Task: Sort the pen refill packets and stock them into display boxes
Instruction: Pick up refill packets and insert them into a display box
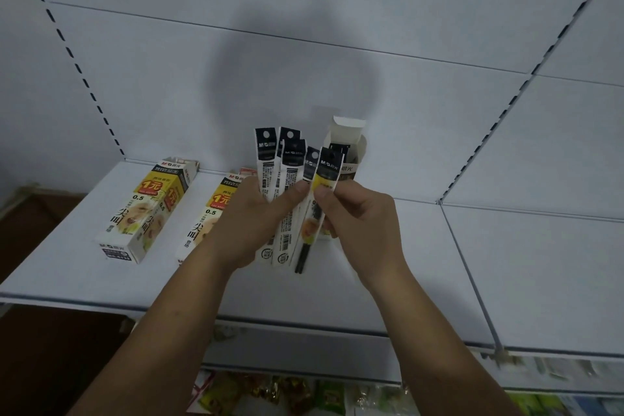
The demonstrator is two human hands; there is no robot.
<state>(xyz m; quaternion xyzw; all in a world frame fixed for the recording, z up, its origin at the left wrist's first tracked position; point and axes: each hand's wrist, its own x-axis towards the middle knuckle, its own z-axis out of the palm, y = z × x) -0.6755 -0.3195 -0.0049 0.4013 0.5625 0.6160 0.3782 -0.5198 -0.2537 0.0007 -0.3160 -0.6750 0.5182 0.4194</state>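
My left hand grips a fanned bunch of several pen refill packets, white with black tops, held upright above the white shelf. My right hand pinches the rightmost packet, which shows a yellow band. Behind the packets stands an open display box with its top flap up and black packet tops inside. A second display box lies on the shelf, partly hidden by my left hand. A third display box lies further left.
The shelf's back panel rises right behind the boxes. A slotted upright divides this shelf from the neighbouring bay on the right. Below the front edge, a lower shelf holds colourful packaged goods.
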